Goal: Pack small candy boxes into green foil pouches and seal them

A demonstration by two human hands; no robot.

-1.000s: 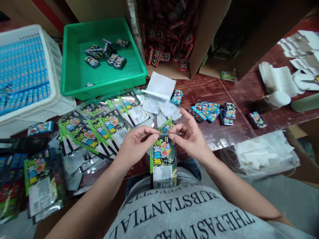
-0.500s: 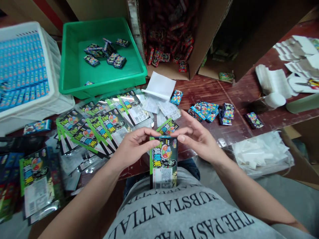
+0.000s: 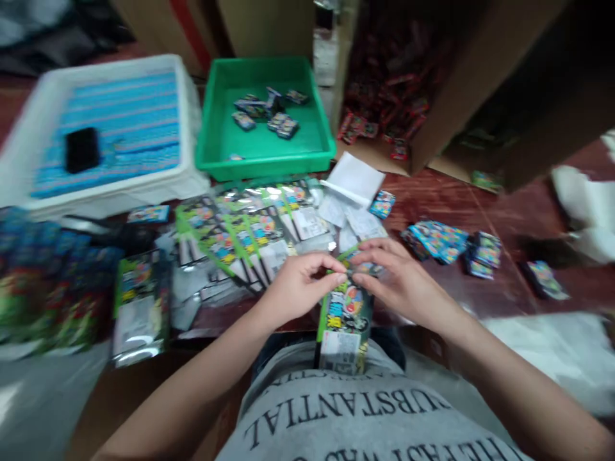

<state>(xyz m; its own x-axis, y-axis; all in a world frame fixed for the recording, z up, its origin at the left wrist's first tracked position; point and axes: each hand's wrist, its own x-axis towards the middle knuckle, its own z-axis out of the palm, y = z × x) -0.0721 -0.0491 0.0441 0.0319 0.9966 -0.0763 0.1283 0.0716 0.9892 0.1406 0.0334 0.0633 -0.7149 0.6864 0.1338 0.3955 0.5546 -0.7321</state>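
Far beyond the left hand, a white crate (image 3: 110, 192) holds blue rows and a black object (image 3: 81, 148); nearer, a green tray (image 3: 264, 163) holds a few small packs (image 3: 266, 112); flat pouches (image 3: 245, 234) fan out just left of the left hand (image 3: 298, 285), whose thumb and fingers pinch the top of an upright pouch (image 3: 343, 320) at the lap; the right hand (image 3: 406, 282) pinches the same edge; closing it likely calls for an even press across; beyond the right hand, a box (image 3: 451, 96) holds red packs (image 3: 384, 121).

Both hands (image 3: 353, 285) pinch the top of an upright candy pouch (image 3: 344, 323) above the lap
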